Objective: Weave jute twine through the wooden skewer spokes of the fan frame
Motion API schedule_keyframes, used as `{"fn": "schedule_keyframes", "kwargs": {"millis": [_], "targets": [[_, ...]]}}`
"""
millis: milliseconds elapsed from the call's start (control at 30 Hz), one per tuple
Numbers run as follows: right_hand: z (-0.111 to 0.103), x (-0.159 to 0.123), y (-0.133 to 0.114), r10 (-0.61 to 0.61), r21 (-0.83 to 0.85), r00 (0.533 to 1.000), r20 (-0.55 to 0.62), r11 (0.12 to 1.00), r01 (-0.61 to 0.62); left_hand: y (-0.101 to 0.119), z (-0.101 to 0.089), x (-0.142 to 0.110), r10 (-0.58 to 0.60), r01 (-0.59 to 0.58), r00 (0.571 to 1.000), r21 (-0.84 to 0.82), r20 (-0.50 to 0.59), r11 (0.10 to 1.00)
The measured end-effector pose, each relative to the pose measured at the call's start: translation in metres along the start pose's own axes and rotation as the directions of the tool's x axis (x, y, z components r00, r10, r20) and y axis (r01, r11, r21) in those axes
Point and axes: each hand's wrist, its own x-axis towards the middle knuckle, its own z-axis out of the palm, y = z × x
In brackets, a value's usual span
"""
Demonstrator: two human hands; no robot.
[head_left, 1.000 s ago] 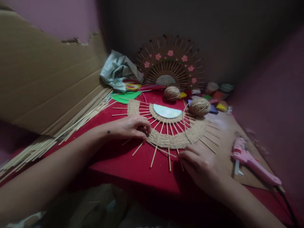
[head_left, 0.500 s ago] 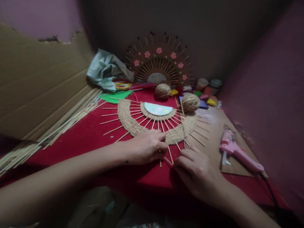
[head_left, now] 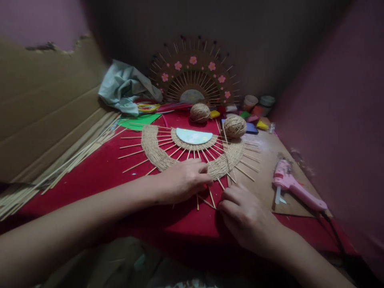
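A half-round woven fan (head_left: pixel 163 158) of thin sticks and jute twine lies on the red cloth, with a pale blue half-disc (head_left: pixel 194 136) at its centre. My left hand (head_left: pixel 184 181) rests over the lower middle of the woven band, its fingers bent and closed on the band's edge and a stick. My right hand (head_left: pixel 244 216) is closed in a pinch, lower and to the right, near the stick ends. A strand of twine (head_left: pixel 207 203) runs between the hands, its end hidden in my right fingers. A twine ball (head_left: pixel 235 127) sits at the fan's right end.
Another twine ball (head_left: pixel 200 113) lies behind the fan. A pink glue gun (head_left: pixel 295 188) rests on cardboard (head_left: pixel 265 176) at right. Loose sticks (head_left: pixel 66 168) lie along the left. A flowered fan (head_left: pixel 193 70), a crumpled cloth (head_left: pixel 124 88) and small jars (head_left: pixel 250 103) stand behind.
My left hand has shifted slightly right along the woven band. My right hand keeps its pinch on the twine. The whole view has drifted a little, so things appear farther left and higher.
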Motion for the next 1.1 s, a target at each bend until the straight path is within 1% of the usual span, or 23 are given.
{"fn": "schedule_keyframes", "kwargs": {"millis": [33,100,167,233,300,367,433,500,567,767,933,1000,1100], "targets": [[0.001,0.0,0.001,0.007,-0.002,1.0,0.0,1.0,-0.007,0.0,0.001,0.003,0.042,-0.041,0.999,0.071,-0.001,0.997],[0.002,0.001,0.002,0.007,-0.03,1.0,-0.004,1.0,-0.007,0.0,0.001,0.008,0.115,-0.119,0.993,0.175,0.033,0.977],[0.002,0.004,0.004,-0.003,-0.097,1.0,-0.027,0.995,0.001,-0.001,0.002,0.011,0.163,-0.171,0.985,0.201,0.056,0.965],[0.0,0.008,0.009,-0.009,-0.182,0.997,-0.072,0.983,-0.004,-0.003,0.004,0.012,0.179,-0.184,0.983,0.178,0.047,0.967],[-0.003,0.013,0.017,-0.004,-0.253,0.994,-0.111,0.967,-0.024,-0.005,0.006,0.011,0.164,-0.165,0.986,0.134,0.023,0.977],[-0.005,0.017,0.027,0.014,-0.3,0.992,-0.126,0.953,-0.051,-0.007,0.006,0.009,0.143,-0.142,0.99,0.069,0.001,0.987],[-0.006,0.019,0.037,0.061,-0.324,0.991,-0.117,0.941,-0.096,-0.007,0.005,0.008,0.117,-0.117,0.993,-0.005,-0.008,0.993],[-0.006,0.019,0.044,0.12,-0.321,0.987,-0.108,0.935,-0.149,-0.006,0.003,0.007,0.083,-0.083,0.997,-0.06,0.004,0.995],[-0.008,0.017,0.048,0.151,-0.299,0.983,-0.102,0.938,-0.175,-0.005,0.003,0.007,0.048,-0.046,0.999,-0.08,0.021,0.996],[-0.014,0.01,0.05,0.179,-0.249,0.977,-0.114,0.947,-0.203,-0.003,0.009,0.009,-0.026,0.026,0.999,0.003,0.025,1.0],[-0.013,0.006,0.054,0.197,-0.187,0.972,-0.126,0.958,-0.218,0.001,0.002,0.017,-0.109,0.111,0.991,-0.019,0.073,0.994],[-0.014,0.006,0.055,0.194,-0.15,0.973,-0.128,0.966,-0.212,0.003,-0.001,0.023,-0.082,0.08,0.994,0.021,0.079,0.997],[-0.02,0.005,0.053,0.183,-0.113,0.977,-0.113,0.974,-0.196,0.005,0.0,0.032,0.02,-0.025,0.997,0.069,0.074,0.997]]}}
